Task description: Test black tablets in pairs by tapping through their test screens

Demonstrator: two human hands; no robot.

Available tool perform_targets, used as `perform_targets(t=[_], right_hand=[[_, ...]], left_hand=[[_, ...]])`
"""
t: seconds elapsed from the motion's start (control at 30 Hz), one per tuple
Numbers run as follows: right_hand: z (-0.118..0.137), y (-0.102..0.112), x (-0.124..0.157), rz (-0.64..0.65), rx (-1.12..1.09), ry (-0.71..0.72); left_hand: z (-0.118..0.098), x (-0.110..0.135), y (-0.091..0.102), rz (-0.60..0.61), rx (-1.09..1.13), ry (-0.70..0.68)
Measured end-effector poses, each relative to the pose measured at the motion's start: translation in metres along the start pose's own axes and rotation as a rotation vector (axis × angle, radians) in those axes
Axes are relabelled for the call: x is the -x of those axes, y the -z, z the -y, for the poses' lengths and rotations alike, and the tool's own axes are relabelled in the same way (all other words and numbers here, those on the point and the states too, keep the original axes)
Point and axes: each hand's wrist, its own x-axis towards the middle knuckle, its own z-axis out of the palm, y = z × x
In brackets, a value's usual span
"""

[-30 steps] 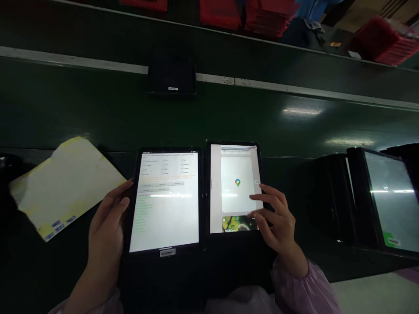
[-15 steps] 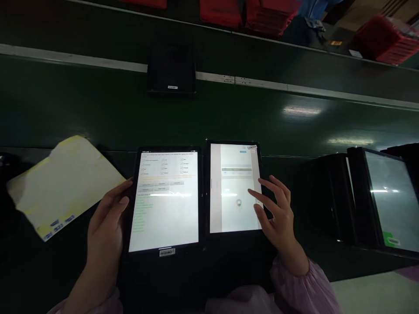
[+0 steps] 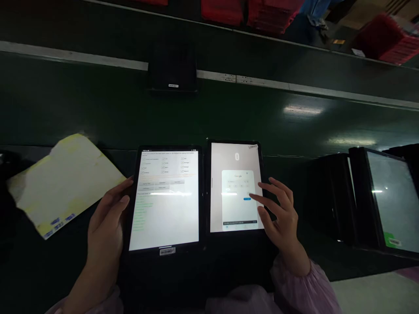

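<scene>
Two lit tablets lie side by side before me. The left tablet [image 3: 166,218] shows a list of ticked boxes, grey buttons and lines of green text, with a barcode label on its lower bezel. My left hand [image 3: 106,222] grips its left edge, thumb at the front and the other fingers partly hidden. On the right tablet [image 3: 216,209] a smaller window stands in the screen, with a dark bar low down. My right hand [image 3: 279,213] hovers at its right side, fingers spread, one fingertip at or just over the glass near a blue button; contact is unclear.
A worn white-and-yellow sheet [image 3: 68,183] lies at the left. Beyond the tablets sits a dark device [image 3: 172,65] with a small label. More tablets [image 3: 393,196] lean at the right. Red trays [image 3: 275,15] line the far shelf, and a metal strip [image 3: 81,56] crosses the dark green surface.
The right tablet's screen has switched from a page with a round coloured icon to a smaller floating window. My right hand has shifted slightly right; my left hand keeps its hold.
</scene>
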Motion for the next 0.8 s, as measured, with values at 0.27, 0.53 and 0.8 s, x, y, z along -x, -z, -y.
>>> perform_targets(t=[0.27,0.53,0.8], right_hand=[[-0.008,-0.002,0.007,-0.093,0.046,-0.045],[0.027,-0.009,-0.003,0.068,0.071,0.074],[0.046,-0.016,-0.016,0.128,-0.020,0.074]], left_hand=[[-0.003,0.000,-0.002,-0.015,-0.011,-0.020],[-0.001,0.000,0.000,-0.004,0.011,-0.025],[-0.002,0.001,-0.001,0.018,0.007,-0.029]])
